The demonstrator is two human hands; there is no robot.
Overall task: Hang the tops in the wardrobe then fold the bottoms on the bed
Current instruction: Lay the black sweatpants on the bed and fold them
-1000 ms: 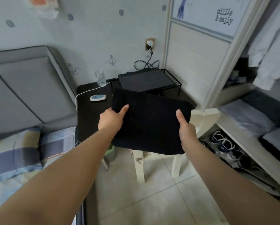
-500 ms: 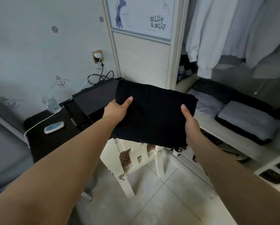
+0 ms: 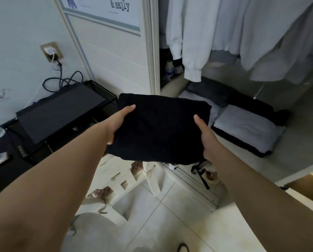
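From the head camera we see both arms stretched forward, carrying a folded black garment [image 3: 161, 128] flat in the air in front of the open wardrobe [image 3: 153, 51]. Our left hand [image 3: 115, 124] grips its left edge, thumb laid on top and fingers curled underneath. Our right hand [image 3: 205, 137] grips the right edge the same way, thumb on top and the other fingers hidden below the cloth. The garment hangs over the white stool [image 3: 119, 180] and the tiled floor [image 3: 170, 224], just short of the wardrobe's lower shelf [image 3: 297, 151]. On that shelf lie folded grey and dark clothes [image 3: 246, 130], near its front edge. Pale tops [image 3: 224, 33] hang above them inside the wardrobe. To the left, a black tray [image 3: 61, 110] sits on the dark nightstand [image 3: 5, 170], by its back edge.
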